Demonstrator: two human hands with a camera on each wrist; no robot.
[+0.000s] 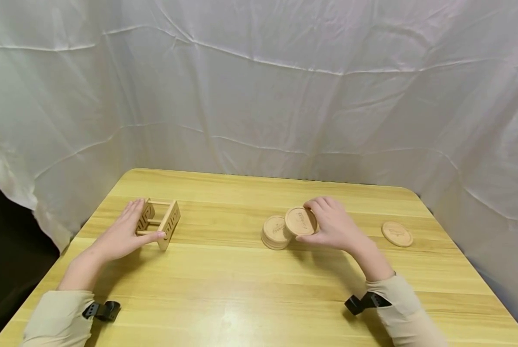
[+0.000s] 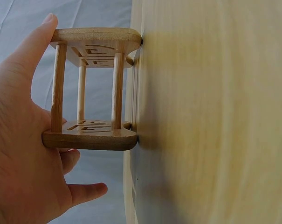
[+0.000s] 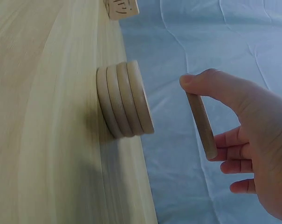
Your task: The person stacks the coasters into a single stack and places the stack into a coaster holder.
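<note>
1. Rack (image 1: 170, 225), one, of pale wood, standing at the left of the table (image 1: 224, 284); it has two cut-out side panels (image 2: 89, 140) and three visible rods (image 2: 58, 88).
2. One left hand (image 1: 122, 232) grips the rack across its width, the thumb on one panel and the fingers at the other.
3. One right hand (image 1: 334, 226) pinches one held coaster (image 1: 299, 220), round and engraved, between thumb and fingers, in the air.
4. One stack of four coasters (image 3: 124, 100) sits on the table, just beside and below the held coaster.
5. One lone coaster (image 1: 397, 234) lies flat at the table's right, well apart from the stack, making six coasters altogether.
6. Two beige sleeves (image 1: 61, 313), two black wrist straps (image 1: 104, 311); pale curtain (image 1: 259, 96) behind.
</note>
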